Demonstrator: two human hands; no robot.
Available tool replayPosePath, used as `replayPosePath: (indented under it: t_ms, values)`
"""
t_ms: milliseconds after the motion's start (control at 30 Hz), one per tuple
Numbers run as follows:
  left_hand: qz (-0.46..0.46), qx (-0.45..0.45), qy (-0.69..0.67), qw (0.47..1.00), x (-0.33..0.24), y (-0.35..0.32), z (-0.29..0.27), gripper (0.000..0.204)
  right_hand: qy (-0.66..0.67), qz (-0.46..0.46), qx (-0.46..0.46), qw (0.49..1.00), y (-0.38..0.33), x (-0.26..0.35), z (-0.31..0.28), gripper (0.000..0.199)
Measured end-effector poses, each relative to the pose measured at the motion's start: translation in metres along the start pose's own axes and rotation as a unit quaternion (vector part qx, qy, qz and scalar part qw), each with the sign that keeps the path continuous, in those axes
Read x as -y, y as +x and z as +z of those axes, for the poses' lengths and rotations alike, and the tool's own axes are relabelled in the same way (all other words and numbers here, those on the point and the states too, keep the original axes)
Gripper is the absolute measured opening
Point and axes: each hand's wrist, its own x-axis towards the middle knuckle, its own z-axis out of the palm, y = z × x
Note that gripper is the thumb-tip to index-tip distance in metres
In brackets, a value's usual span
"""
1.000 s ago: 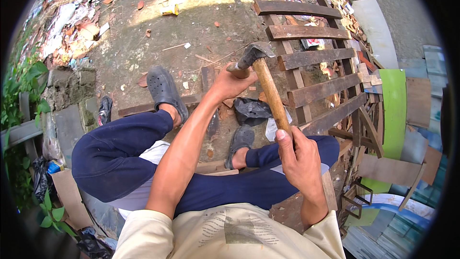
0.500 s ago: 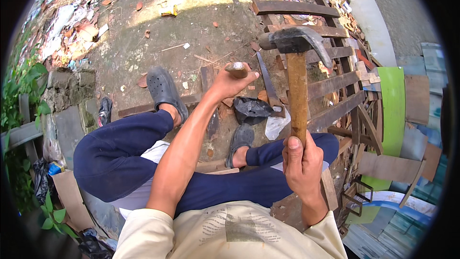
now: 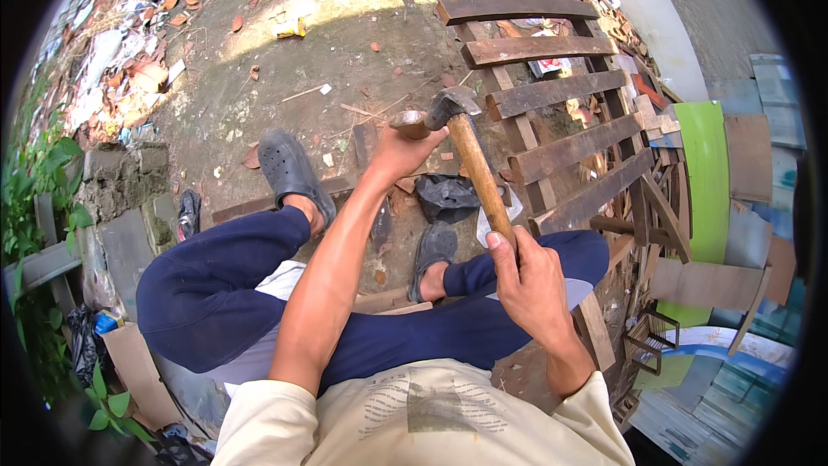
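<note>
My left hand [image 3: 398, 155] is closed around an upright piece of wood [image 3: 410, 123]. Only its blunt, rounded top shows above the fingers; the rest is hidden below my fist. In my right hand [image 3: 528, 280] is a claw hammer [image 3: 481, 174], gripped near the end of its wooden handle. The dark hammer head sits just right of the wood's top; whether they touch I cannot tell. Behind the hammer lies a hand saw, mostly hidden by it. A crumpled black plastic bag [image 3: 444, 198] lies on the ground between my feet.
A slatted wooden frame [image 3: 573, 142] leans at the right. Beyond it stand a green panel [image 3: 700, 181] and stacked boards. My feet wear dark clogs [image 3: 293, 168]. A broken block wall [image 3: 129, 177] and plants are at the left. Leaves and litter [image 3: 129, 78] cover the far ground.
The hammer has swung down and left, from upright at my right to beside the wood's top. My left hand still grips the wood, and the view has shifted slightly.
</note>
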Motion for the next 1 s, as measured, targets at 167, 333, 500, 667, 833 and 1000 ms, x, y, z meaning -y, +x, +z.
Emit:
replayPosePath:
  t_ms: [167, 333, 500, 667, 833, 1000]
  values:
    - [-0.012, 0.015, 0.014, 1.000, -0.005, 0.000, 0.004, 0.034, 0.092, -0.066, -0.112, 0.987, -0.008, -0.003, 0.012, 0.030]
    - [-0.050, 0.029, 0.090, 0.994, -0.003, 0.002, -0.005, 0.035, -0.039, 0.006, 0.002, 0.999, 0.004, 0.005, -0.004, 0.027]
    - [-0.021, 0.024, 0.035, 0.999, -0.005, 0.003, 0.000, 0.039, 0.129, -0.081, -0.141, 0.978, 0.002, -0.007, 0.021, 0.028]
    - [-0.032, 0.015, 0.040, 0.999, -0.001, 0.004, -0.009, 0.040, 0.013, -0.012, -0.043, 0.999, 0.008, -0.004, -0.004, 0.027]
    - [0.064, -0.018, 0.065, 0.996, 0.017, 0.002, 0.001, 0.042, 0.032, -0.058, -0.049, 0.997, 0.002, -0.012, 0.014, 0.030]
    - [0.013, -0.028, 0.032, 0.999, 0.008, -0.006, 0.002, 0.034, 0.090, -0.038, -0.035, 0.995, -0.002, 0.015, 0.000, 0.030]
